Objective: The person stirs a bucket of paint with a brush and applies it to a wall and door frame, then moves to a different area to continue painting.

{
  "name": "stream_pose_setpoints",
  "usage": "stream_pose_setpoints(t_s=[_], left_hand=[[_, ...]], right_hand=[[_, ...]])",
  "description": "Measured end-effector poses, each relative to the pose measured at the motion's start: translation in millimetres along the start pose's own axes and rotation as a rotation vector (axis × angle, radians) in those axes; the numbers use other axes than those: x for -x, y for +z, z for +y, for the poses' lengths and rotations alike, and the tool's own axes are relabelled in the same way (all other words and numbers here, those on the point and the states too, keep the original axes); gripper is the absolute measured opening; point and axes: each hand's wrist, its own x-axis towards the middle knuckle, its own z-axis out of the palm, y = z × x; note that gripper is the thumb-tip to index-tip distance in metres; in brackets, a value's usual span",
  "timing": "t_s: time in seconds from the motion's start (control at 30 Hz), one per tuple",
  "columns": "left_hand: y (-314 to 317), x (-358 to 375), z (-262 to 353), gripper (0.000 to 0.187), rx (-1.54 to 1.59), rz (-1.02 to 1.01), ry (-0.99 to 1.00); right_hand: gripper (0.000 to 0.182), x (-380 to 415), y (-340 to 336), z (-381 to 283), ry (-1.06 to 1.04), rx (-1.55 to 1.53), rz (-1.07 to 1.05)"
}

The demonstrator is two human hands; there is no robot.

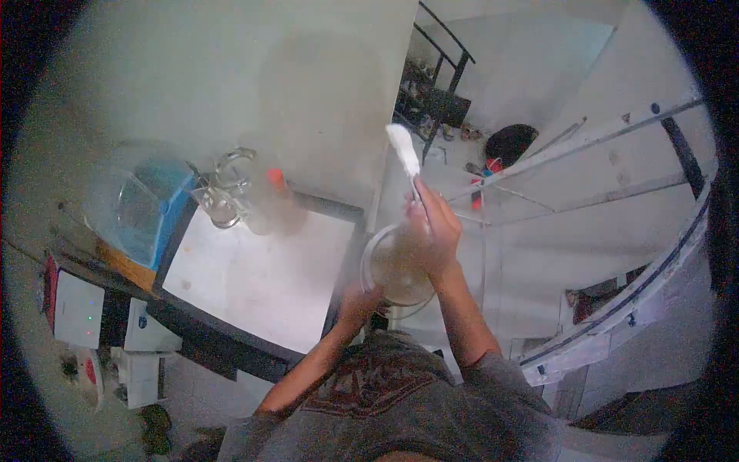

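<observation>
My right hand (437, 231) is closed round the handle of a utensil whose head is covered in something white (403, 150); it is raised above a round, see-through container (400, 269). My left hand (360, 302) is at the container's lower left side, with its fingers against the rim. The container's contents look pale and blurred, and my right hand and wrist partly cover it.
A white-topped table with a dark edge (350, 223) stands at the left, bearing glassware (223, 208), an orange-capped bottle (275, 179) and a blue box (173, 215). A curved railing (654, 281) runs along the right. A dark bin (511, 144) and a rack (450, 100) stand behind.
</observation>
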Motion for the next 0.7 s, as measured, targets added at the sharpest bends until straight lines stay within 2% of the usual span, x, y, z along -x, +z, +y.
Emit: stream_pose_setpoints(t_s=[0.03,0.1,0.17,0.3,0.43,0.5,0.63,0.7], left_hand=[[0.0,-1.9,-3.3,0.035,-0.001,0.000,0.004],[1.6,-3.4,-13.5,0.035,0.239,-0.040,-0.063],[-0.6,-3.5,-6.1,0.037,0.199,-0.060,-0.089],[0.8,-4.4,-6.4,0.040,0.193,-0.061,-0.087],[-2.8,-1.5,7.3,0.037,0.123,-0.023,-0.021],[-5.0,2.4,14.8,0.035,0.181,-0.081,-0.115],[-3.4,-0.1,9.5,0.032,0.137,-0.079,-0.034],[-0.9,-1.2,2.0,0.032,0.287,-0.068,-0.060]], right_hand=[[0.040,-7.5,5.9,-1.1,-0.029,-0.016,0.036],[0.041,-22.9,15.1,-6.6,-0.060,-0.028,0.071],[0.043,-38.6,20.5,-15.2,-0.158,0.018,0.160],[0.044,-54.8,28.1,-15.5,-0.199,0.044,0.212],[0.043,-47.0,32.3,-9.9,-0.134,0.011,0.238],[0.043,-36.4,29.6,-9.2,-0.109,0.013,0.227],[0.037,-6.3,11.5,-14.3,0.005,0.007,0.181],[0.035,16.5,-2.6,-17.2,0.035,0.038,0.191]])
